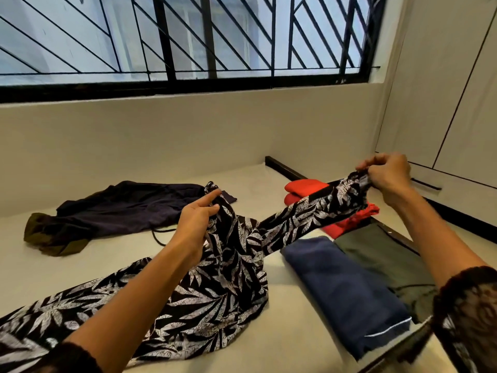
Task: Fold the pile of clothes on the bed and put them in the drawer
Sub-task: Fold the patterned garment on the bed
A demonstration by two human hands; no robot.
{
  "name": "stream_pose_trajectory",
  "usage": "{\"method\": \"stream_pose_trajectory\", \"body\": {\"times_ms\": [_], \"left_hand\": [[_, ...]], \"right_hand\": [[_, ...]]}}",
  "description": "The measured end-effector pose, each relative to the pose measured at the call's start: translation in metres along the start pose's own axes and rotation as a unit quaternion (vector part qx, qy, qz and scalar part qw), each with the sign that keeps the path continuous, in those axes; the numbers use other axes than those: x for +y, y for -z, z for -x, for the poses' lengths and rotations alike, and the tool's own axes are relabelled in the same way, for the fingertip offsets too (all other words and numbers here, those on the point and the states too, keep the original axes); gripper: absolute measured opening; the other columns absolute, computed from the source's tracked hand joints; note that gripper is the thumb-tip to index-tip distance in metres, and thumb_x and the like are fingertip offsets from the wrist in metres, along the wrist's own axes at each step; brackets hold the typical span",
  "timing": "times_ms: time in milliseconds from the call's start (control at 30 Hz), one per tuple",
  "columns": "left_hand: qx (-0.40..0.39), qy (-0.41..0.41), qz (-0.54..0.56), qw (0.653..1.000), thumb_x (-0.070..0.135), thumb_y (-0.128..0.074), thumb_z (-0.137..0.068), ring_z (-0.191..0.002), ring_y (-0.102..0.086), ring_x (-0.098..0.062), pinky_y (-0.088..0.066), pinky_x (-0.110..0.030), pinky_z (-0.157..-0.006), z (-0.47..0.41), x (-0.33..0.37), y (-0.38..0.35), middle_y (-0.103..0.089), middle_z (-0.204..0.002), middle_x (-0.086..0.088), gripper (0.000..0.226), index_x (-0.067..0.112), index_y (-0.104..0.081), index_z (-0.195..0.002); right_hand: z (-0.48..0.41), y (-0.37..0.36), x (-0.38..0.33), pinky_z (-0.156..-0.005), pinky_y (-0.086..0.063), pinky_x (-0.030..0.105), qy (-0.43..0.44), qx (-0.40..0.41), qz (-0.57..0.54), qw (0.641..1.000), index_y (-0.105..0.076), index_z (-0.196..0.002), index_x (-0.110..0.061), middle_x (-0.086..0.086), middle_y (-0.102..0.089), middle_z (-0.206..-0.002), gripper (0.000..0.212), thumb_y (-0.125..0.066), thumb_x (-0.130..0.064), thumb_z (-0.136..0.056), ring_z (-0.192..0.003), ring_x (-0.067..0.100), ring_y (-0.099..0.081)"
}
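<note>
1. Leaf-print garment [220,286], black with pale leaves, lies mostly spread on the pale bed [282,345] in front of you. One long part is raised and stretched towards the right.
2. Your left hand [196,224] grips a bunched fold near the garment's middle, with the forefinger pointing out.
3. Your right hand [387,176] pinches the raised end with curled fingertips, above the red folded clothes [304,188].
4. A folded navy piece [344,286] and a folded olive piece [384,259] lie side by side at the bed's right edge, nearer you than the red ones.
5. An unfolded dark garment [121,208] lies crumpled at the far left.
6. A barred window [188,36] runs above the plain wall [188,130] behind the bed.
7. Pale cabinet panels [443,90] stand on the right, with a dark handle [426,183] low down.
</note>
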State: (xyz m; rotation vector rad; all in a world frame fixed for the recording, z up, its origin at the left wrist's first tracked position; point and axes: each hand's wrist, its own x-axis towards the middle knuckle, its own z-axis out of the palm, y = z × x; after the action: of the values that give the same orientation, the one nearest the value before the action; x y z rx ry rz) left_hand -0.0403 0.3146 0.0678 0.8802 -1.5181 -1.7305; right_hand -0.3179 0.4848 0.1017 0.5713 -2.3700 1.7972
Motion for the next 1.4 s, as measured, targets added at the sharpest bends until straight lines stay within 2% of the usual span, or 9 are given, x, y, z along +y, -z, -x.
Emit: {"method": "stream_pose_trajectory", "body": {"times_ms": [133,200,267,533,633,867,1033,1200,1400], "left_hand": [[-0.018,-0.002,-0.013,1.0,0.004,-0.046,-0.093,-0.129,-0.044,-0.025,-0.031,-0.049,-0.11,0.008,-0.003,-0.005,-0.053,-0.136,-0.006,0.037,0.028,-0.063,-0.115],[-0.023,-0.002,-0.024,0.999,0.006,-0.048,-0.093,-0.132,-0.04,-0.024,-0.027,-0.05,-0.112,0.013,-0.008,-0.009,-0.05,-0.139,-0.004,0.037,0.029,-0.062,-0.118],[-0.024,-0.004,-0.041,0.999,0.007,-0.048,-0.094,-0.135,-0.035,-0.02,-0.022,-0.044,-0.114,0.017,-0.01,-0.011,-0.047,-0.141,-0.002,0.038,0.024,-0.058,-0.126],[0.013,-0.026,-0.049,0.998,0.008,-0.05,-0.095,-0.124,-0.045,-0.015,-0.03,-0.032,-0.108,0.005,-0.013,-0.004,-0.059,-0.126,-0.002,0.03,0.015,-0.062,-0.121],[0.037,-0.022,-0.029,0.999,0.0,-0.045,-0.095,-0.101,-0.054,-0.021,-0.042,-0.036,-0.098,-0.006,-0.001,0.003,-0.065,-0.101,-0.003,0.033,0.015,-0.064,-0.117],[-0.004,-0.105,0.001,0.994,0.005,-0.042,-0.097,-0.104,-0.058,-0.02,-0.047,-0.041,-0.096,0.004,0.076,-0.001,-0.06,-0.122,-0.006,0.037,0.022,-0.059,-0.126],[-0.036,-0.193,0.012,0.981,0.0,-0.043,-0.095,-0.099,-0.06,-0.014,-0.052,-0.027,-0.087,0.02,0.113,-0.012,-0.059,-0.124,-0.007,0.04,0.017,-0.054,-0.13],[-0.045,-0.196,0.002,0.98,0.0,-0.044,-0.095,-0.102,-0.06,-0.017,-0.049,-0.032,-0.095,0.026,0.112,-0.02,-0.059,-0.126,-0.009,0.041,0.017,-0.054,-0.13],[-0.089,-0.147,-0.031,0.985,-0.002,-0.042,-0.095,-0.107,-0.054,-0.024,-0.046,-0.039,-0.097,0.037,0.09,-0.043,-0.054,-0.13,-0.011,0.046,0.019,-0.048,-0.135]], "right_hand": [[0.021,-0.031,0.063,-0.078,-0.042,0.027,-0.039,-0.173,0.143,0.974,-0.066,-0.11,-0.001,0.01,-0.062,-0.103,0.035,-0.044,0.011,-0.086,-0.102,0.026,-0.058],[0.032,-0.048,0.108,-0.069,-0.044,0.029,-0.117,-0.215,0.134,0.96,-0.059,-0.119,0.002,0.011,-0.059,-0.101,0.03,-0.048,0.001,-0.091,-0.095,0.027,-0.054],[0.045,-0.059,0.137,-0.063,-0.041,0.029,-0.164,-0.19,0.142,0.958,-0.06,-0.116,0.003,0.012,-0.059,-0.096,0.03,-0.058,-0.008,-0.088,-0.088,0.024,-0.054],[0.055,-0.071,0.156,-0.094,-0.046,0.044,-0.262,-0.052,0.192,0.944,-0.063,-0.104,0.003,0.024,-0.061,-0.116,0.043,-0.074,-0.029,-0.077,-0.11,0.039,-0.055],[0.046,-0.068,0.131,-0.085,-0.045,0.035,-0.206,-0.032,0.107,0.972,-0.058,-0.112,-0.002,0.021,-0.058,-0.119,0.038,-0.072,-0.012,-0.079,-0.107,0.034,-0.055],[0.01,-0.051,0.014,-0.05,-0.041,0.014,-0.007,-0.021,-0.073,0.997,-0.053,-0.097,-0.016,0.002,-0.056,-0.087,0.028,-0.072,-0.012,-0.078,-0.072,0.014,-0.055],[-0.012,-0.029,-0.042,-0.075,-0.054,0.036,-0.001,0.019,-0.128,0.992,-0.053,-0.082,-0.027,0.007,-0.061,-0.099,0.027,-0.074,-0.014,-0.073,-0.088,0.023,-0.061],[-0.003,-0.014,-0.022,-0.091,-0.049,0.039,-0.038,-0.034,0.12,0.992,-0.067,-0.106,-0.01,0.014,-0.066,-0.109,0.026,-0.068,-0.013,-0.08,-0.105,0.032,-0.06],[0.031,-0.01,-0.012,-0.027,-0.036,0.015,-0.196,-0.129,-0.033,0.971,-0.056,-0.07,-0.006,0.009,-0.055,-0.052,0.024,-0.048,0.009,-0.088,-0.025,0.008,-0.048]]}}
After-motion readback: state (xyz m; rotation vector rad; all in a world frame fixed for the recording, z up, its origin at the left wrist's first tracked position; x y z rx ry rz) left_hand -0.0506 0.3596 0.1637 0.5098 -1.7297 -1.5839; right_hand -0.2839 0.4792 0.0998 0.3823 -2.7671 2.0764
